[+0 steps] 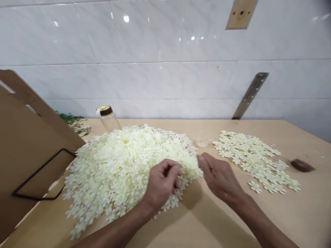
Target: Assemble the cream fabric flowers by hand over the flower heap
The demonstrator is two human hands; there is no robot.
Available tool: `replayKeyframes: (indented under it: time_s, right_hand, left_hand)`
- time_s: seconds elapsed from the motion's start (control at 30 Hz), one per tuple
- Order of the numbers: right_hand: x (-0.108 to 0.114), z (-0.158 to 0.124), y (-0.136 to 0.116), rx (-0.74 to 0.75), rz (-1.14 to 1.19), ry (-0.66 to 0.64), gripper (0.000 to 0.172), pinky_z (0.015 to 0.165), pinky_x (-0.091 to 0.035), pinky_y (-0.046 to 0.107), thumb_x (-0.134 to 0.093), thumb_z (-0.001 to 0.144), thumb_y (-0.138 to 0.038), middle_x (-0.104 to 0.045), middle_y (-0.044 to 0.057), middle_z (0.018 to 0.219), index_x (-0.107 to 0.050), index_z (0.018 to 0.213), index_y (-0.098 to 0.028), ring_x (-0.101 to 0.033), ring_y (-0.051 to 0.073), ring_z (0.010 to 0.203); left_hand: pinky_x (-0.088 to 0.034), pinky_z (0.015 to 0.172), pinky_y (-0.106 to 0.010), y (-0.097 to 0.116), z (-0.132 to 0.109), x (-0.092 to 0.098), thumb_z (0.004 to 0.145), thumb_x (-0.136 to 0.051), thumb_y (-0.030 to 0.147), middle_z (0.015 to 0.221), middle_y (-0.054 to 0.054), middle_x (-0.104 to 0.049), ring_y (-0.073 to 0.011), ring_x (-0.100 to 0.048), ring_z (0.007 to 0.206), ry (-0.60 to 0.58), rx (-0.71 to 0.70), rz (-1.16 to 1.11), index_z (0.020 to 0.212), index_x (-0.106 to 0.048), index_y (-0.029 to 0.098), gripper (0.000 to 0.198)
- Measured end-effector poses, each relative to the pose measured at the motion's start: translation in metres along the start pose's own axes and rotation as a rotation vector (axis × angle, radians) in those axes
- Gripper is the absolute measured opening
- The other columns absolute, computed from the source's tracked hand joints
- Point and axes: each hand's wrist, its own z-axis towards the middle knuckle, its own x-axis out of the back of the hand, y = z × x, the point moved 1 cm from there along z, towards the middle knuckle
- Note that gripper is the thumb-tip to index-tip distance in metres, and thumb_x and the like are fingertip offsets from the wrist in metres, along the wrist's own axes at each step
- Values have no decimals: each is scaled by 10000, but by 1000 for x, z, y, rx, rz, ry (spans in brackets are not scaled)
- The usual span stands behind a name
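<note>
A large heap of pale yellow-white artificial flower heads (111,165) covers the left half of the table. In front of its right side is my left hand (162,184), closed with thumb and fingers curled together; whatever it pinches is too small or hidden to make out. My right hand (219,174), also closed, is at the heap's right edge with its thumb and forefinger pressed together. Pale flowers show just beside those fingertips, but I cannot tell whether they are held. A smaller, flatter spread of the same flower heads (254,156) lies to the right.
At the left stands a cardboard box (28,151) with a black wire frame (38,198) near it. A bottle (110,120) and green plastic stems (73,122) sit behind the heap. A clear cup (204,139), a brown object (302,165) and a metal strip (250,96) are farther right.
</note>
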Motion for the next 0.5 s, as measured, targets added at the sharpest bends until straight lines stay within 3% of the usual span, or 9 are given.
replayKeyframes:
  time_s: [0.07,0.13,0.17,0.23,0.33,0.43,0.5]
  right_hand:
    - [2,2,9,-107,155,-29,404,518,-454,273,-328,1018,-487,-596,0,616,-568,834,-218,-551,143,486]
    - [0,4,17,-165,317,-29,389,530,-529,288,-371,992,-529,-704,56,842,-600,1067,-224,-643,165,565]
    - [-1,5,21,-174,351,-18,401,532,-551,302,-395,977,-544,-715,77,947,-578,1162,-239,-673,184,614]
    - [-3,7,26,-149,318,-21,452,525,-563,331,-449,942,-567,-728,66,907,-545,1280,-282,-671,198,566]
    - [-2,7,26,-97,162,-67,425,530,-543,330,-458,915,-605,-681,16,632,-647,1132,-292,-653,207,512]
    - [6,6,23,-126,58,-74,440,475,-493,299,-414,924,-636,-611,-13,514,-668,885,-278,-597,176,436]
    - [11,7,23,-192,46,-35,458,454,-475,288,-405,937,-629,-584,-20,487,-646,800,-264,-563,159,402]
  left_hand:
    - [-510,557,-264,-4,-15,-9,932,-525,296,661,-45,-662,-148,-608,566,-174,-220,234,857,-693,175,221]
    - [-549,769,-314,-8,-28,-19,923,-527,258,884,-92,-736,-202,-681,814,-451,-521,460,940,-720,188,205]
    - [-534,867,-312,-10,-32,-23,930,-532,278,1007,-102,-739,-210,-677,942,-555,-657,546,1016,-713,183,222]
    - [-440,1046,-325,-14,-34,-27,957,-507,363,1183,-113,-697,-238,-561,1221,-629,-878,765,1102,-690,153,314]
    - [-319,1137,-452,-19,-25,-22,983,-454,397,1373,-122,-582,-300,-362,1404,-594,-1018,1083,1141,-679,151,369]
    - [-293,1128,-518,-25,-12,-12,997,-394,454,1261,-170,-629,-328,-404,1365,-498,-1029,1171,1066,-693,122,452]
    - [-296,1126,-502,-30,-6,-7,988,-427,452,1168,-167,-664,-320,-456,1319,-465,-994,1176,1033,-689,104,438]
